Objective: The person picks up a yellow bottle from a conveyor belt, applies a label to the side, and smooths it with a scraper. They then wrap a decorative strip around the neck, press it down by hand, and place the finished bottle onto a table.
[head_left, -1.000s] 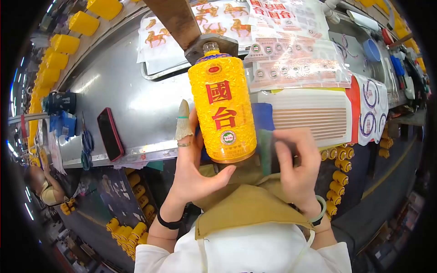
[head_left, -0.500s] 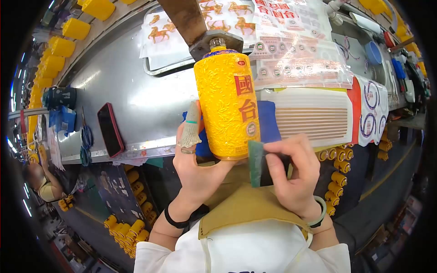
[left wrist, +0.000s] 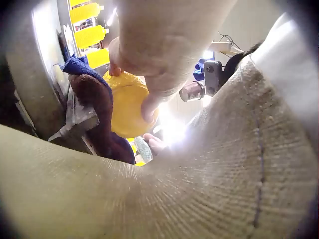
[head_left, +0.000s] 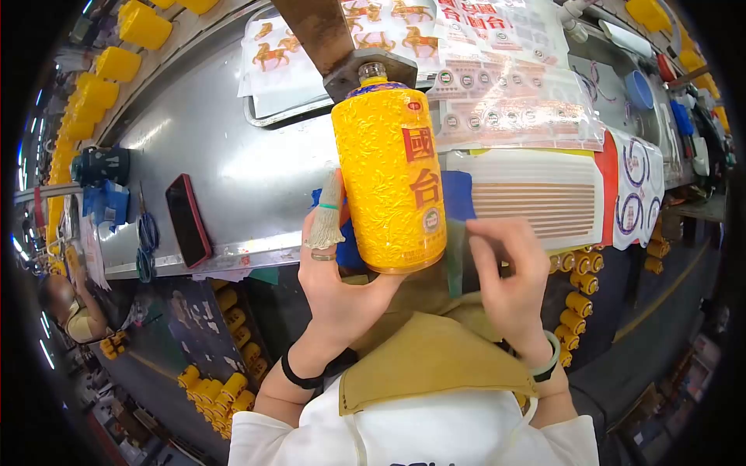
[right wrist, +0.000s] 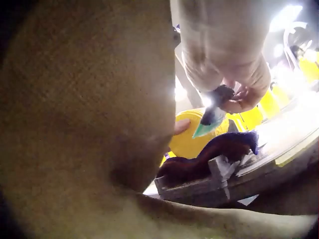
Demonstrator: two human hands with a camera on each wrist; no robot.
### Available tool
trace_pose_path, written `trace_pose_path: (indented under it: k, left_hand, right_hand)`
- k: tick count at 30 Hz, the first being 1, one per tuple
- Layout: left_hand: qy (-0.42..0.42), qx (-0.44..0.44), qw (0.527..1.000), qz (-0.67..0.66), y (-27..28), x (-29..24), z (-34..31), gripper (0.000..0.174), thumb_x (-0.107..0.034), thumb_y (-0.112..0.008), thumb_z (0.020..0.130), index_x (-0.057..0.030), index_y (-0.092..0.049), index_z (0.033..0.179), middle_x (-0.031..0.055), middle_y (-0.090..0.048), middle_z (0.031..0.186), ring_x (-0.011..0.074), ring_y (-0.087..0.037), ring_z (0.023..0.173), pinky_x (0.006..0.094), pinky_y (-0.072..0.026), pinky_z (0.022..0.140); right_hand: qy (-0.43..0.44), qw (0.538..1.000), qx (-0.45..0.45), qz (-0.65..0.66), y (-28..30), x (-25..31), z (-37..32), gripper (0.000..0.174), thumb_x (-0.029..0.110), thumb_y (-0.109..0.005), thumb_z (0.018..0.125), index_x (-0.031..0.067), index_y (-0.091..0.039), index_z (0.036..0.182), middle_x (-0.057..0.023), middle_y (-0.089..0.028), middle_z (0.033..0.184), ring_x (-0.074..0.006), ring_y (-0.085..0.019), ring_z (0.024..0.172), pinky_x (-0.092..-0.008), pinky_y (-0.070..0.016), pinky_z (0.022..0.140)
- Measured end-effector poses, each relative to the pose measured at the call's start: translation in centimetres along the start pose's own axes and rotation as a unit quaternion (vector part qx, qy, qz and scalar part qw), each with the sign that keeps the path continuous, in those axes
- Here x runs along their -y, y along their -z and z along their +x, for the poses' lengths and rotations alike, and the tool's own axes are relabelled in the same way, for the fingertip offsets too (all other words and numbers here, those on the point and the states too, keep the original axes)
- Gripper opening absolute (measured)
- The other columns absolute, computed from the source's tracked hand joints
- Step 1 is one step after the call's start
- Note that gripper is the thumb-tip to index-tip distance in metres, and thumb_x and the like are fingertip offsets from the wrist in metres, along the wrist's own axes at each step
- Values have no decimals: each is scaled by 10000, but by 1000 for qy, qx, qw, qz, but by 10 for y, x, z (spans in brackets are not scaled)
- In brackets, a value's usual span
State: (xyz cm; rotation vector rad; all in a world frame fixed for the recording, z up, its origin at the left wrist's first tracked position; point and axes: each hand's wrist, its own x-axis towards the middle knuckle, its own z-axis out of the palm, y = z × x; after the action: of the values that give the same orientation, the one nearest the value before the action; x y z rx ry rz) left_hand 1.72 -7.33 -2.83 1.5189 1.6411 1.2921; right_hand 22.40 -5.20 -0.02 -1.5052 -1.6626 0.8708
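A yellow embossed bottle (head_left: 382, 182) lies with its glass neck against a metal bracket (head_left: 365, 71) and its base toward the person. Red characters and a round emblem show on its right side. My left hand (head_left: 336, 307) grips the bottle near its base, thumb at the bottom edge and fingers along the left side; one finger wears a pale cover (head_left: 326, 221) with a green band. In my right hand (head_left: 513, 283) a green-bladed scraper (head_left: 455, 264) is pinched, its blade beside the bottle's lower right side. The right wrist view shows the scraper's dark grip (right wrist: 218, 97).
Blue cloth (head_left: 460, 194) lies under the bottle. Decal sheets (head_left: 513, 101) and a striped sheet (head_left: 536, 203) cover the table's right side. A phone (head_left: 189, 220) and scissors (head_left: 146, 245) lie at left. Yellow bottles (head_left: 97, 101) line the far left edge.
The bottle has turned, carrying its red characters to the right. The scraper came in front of the base half a second ago and is now back at the bottle's right side.
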Motion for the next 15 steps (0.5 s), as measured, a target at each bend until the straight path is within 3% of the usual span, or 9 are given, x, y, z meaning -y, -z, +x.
trace_pose_path:
  k: [5,7,8,9,11,12,13,15]
  left_hand:
    - [-3,4,1000,-22,1,-4,4,1062,-160,-973,690,37,-385,1553,184,-543,1409,289,-615,1226,395,-501,1047]
    - [-12,20,1000,2,1,-5,6,1107,-165,-981,685,41,-342,1565,196,-526,1418,306,-598,1255,417,-502,1060]
    - [-14,20,1000,2,1,-4,6,1107,-165,-981,685,41,-342,1565,196,-526,1418,306,-598,1255,417,-502,1060]
    - [-1,21,1000,-19,0,-2,5,1109,-169,-984,683,41,-342,1562,195,-528,1411,305,-592,1261,419,-502,1064]
    - [9,23,999,-40,2,0,4,1110,-174,-988,681,41,-343,1559,193,-531,1404,305,-586,1266,422,-501,1068]
    - [7,42,999,-16,5,0,4,1122,-141,-979,694,38,-309,1576,190,-514,1462,295,-583,1296,420,-496,1086]
    - [5,60,998,9,7,0,4,1136,-108,-970,706,34,-275,1592,187,-497,1521,284,-581,1326,418,-491,1104]
    - [5,54,999,-1,6,-2,5,1133,-104,-968,707,33,-276,1593,188,-490,1527,283,-575,1334,417,-490,1104]
  right_hand:
    - [103,993,-52,-24,10,2,30,257,-87,-656,892,10,-707,1125,-127,-683,980,-279,-679,903,-346,-534,767]
    - [111,992,15,56,17,22,39,323,-105,-648,874,15,-695,1170,-130,-696,1009,-299,-668,928,-364,-528,814]
    - [104,986,94,89,21,26,41,384,-112,-666,843,23,-689,1202,-128,-710,1045,-312,-653,920,-392,-517,849]
    - [105,986,92,88,21,27,45,384,-112,-666,843,23,-689,1202,-128,-710,1045,-312,-653,920,-392,-517,849]
    - [228,962,146,19,15,30,61,430,-110,-685,810,16,-680,1221,-126,-716,1082,-316,-637,907,-415,-509,854]
    - [281,956,84,12,8,26,72,414,-81,-708,790,24,-708,1190,-96,-731,1067,-297,-631,882,-402,-507,822]
    - [281,956,84,12,8,25,78,414,-81,-708,790,24,-708,1190,-96,-731,1067,-297,-631,882,-402,-507,822]
    - [376,924,-17,-62,9,23,87,350,-55,-718,764,47,-745,1097,-58,-749,1051,-270,-636,884,-378,-502,810]
